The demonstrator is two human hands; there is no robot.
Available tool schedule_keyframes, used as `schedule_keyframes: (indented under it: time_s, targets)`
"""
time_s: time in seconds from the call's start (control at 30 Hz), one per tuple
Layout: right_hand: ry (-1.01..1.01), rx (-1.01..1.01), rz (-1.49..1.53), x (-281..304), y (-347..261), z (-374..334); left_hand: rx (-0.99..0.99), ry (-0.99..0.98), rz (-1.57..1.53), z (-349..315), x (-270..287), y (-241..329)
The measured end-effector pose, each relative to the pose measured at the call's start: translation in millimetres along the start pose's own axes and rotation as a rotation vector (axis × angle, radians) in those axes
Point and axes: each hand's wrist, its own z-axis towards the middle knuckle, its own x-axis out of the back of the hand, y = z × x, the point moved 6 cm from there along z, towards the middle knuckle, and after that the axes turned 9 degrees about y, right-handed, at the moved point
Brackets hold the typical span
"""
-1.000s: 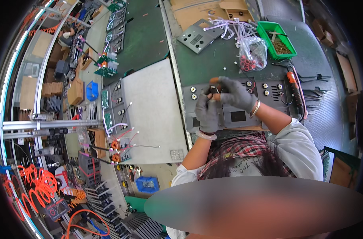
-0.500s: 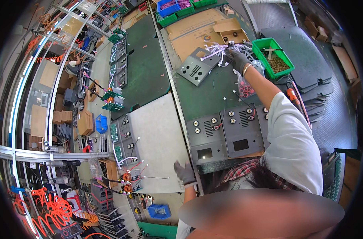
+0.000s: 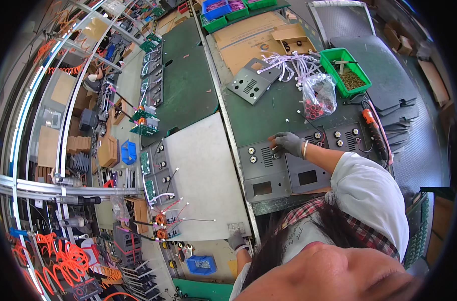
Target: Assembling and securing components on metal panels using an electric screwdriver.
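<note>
My right hand [image 3: 288, 144], in a grey glove with bare fingertips, is over the upper edge of two dark grey metal panels. Its fingers are drawn together by the vent slots of the left panel [image 3: 275, 188]; whatever they hold is hidden. A short wire with a dark connector [image 3: 276, 156] shows just beneath the fingertips. Beside it is the middle panel [image 3: 294, 178], with round metal fittings and a square window. My left hand [image 3: 235, 242], also gloved, is low at the near edge of the white sheet [image 3: 201, 170], touching or beside a small grey patch [image 3: 236, 229]. Its fingers are mostly hidden.
Past the panels lie a bag of red rings [image 3: 319, 98], white cables [image 3: 288, 65], a loose grey panel [image 3: 252, 83] and a green bin of small brass-coloured parts [image 3: 350, 80]. An orange-and-black power tool [image 3: 373, 128] lies at right. Circuit boards [image 3: 147, 175] line the left side.
My right hand has come back from the white cables to the panels. My left hand has moved down toward the sheet's near edge, and a small grey patch now shows there.
</note>
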Motion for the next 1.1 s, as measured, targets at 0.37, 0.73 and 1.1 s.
schedule_keyframes:
  time_s: [0.37,0.73,1.1]
  targets:
    - [-0.007,-0.055,-0.143,-31,22,-50,0.334,0.029,-0.293,15,23,13]
    - [0.013,0.003,-0.152,-16,18,-72,0.002,0.081,-0.251,124,33,103]
    - [0.118,0.129,-0.04,44,0,-103,-0.195,0.205,-0.284,235,123,248]
